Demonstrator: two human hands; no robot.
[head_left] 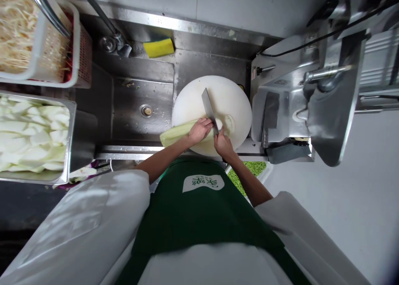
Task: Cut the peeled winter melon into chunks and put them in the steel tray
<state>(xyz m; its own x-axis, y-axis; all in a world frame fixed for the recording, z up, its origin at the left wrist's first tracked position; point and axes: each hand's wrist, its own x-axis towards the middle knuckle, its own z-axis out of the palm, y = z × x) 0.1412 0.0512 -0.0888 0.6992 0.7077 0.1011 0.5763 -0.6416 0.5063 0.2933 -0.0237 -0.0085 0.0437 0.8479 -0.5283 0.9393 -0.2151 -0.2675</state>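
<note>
A long pale-green peeled gourd [176,133] lies on the round white cutting board [190,98], its left end past the board's edge. My left hand [201,130] is closed on the gourd near its right end. In my right hand [223,144] is a cleaver [208,103], gripped low near its handle, the blade standing at the gourd's cut end just beside my left fingertips. Cut pale slices [230,125] lie on the board right of the blade. The handle is mostly hidden by my fingers.
A sink [143,85] with a tap [120,44] lies left of the board, a yellow sponge [158,48] behind. Far left are a metal pan [72,131] of pale slices and a white basket [84,56]. A slicing machine [280,94] stands right; chopped greens [254,168] sit below.
</note>
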